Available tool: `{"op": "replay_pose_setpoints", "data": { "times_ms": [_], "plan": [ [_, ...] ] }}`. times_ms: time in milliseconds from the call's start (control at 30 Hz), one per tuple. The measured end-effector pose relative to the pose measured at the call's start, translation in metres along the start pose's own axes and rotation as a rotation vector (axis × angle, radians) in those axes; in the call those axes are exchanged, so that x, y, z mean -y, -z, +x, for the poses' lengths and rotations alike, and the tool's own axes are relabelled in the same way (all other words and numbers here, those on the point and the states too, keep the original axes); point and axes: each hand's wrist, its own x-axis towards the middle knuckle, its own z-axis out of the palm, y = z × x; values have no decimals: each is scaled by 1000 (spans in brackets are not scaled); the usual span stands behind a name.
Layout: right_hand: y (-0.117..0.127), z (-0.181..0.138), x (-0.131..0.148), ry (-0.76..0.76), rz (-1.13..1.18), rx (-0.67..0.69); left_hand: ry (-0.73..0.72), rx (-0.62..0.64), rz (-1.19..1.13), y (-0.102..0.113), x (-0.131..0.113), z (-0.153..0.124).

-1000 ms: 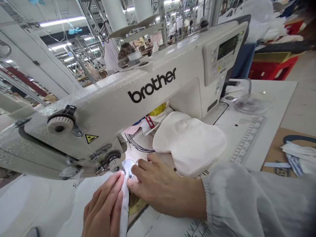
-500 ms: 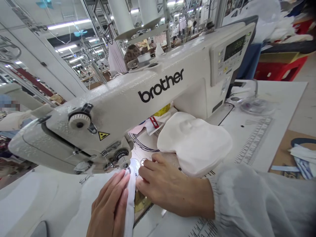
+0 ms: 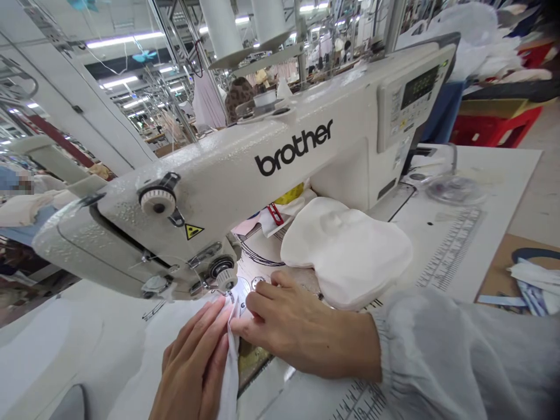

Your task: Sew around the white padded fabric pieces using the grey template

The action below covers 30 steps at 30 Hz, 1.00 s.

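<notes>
A strip of white fabric [image 3: 230, 373] runs under the needle area of a white sewing machine [image 3: 289, 169] marked "brother". My left hand [image 3: 195, 356] lies flat on this fabric, fingers stretched together and tips just before the presser foot. My right hand [image 3: 297, 326] is at the fabric's right edge with its fingers curled. Its thumb side meets the folded edge; the exact grip there is partly hidden. Behind the right hand, a stack of white curved cloth pieces [image 3: 350, 251] rests on the machine bed.
Rulers [image 3: 452, 248] are marked on the white tabletop [image 3: 503, 181]. A clear round dish [image 3: 455, 189] sits at the right rear. Beneath the machine arm are a red clip [image 3: 275, 214] and cloth scraps. A red stool [image 3: 496, 125] stands beyond the table.
My right hand's thumb side has moved left onto the fabric edge, which now looks more folded. My left hand stays flat in nearly the same place. The view has shifted slightly.
</notes>
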Motion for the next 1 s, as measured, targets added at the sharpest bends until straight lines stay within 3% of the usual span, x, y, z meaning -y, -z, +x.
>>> {"op": "replay_pose_setpoints", "data": {
  "times_ms": [200,367,533,800,1000],
  "plan": [
    [1,-2,-1,29,3,-62,2,57,26,2,-1,-1],
    [1,-3,-1,24,3,0,-9,32,78,2,-2,-2],
    [-2,-4,0,-7,-10,-22,-11,59,133,-4,1,-8],
    [0,-5,-2,-57,15,-5,214,203,37,-16,-4,-24],
    [8,-6,-1,36,72,28,120,241,-38,1,6,-15]
  ]
}}
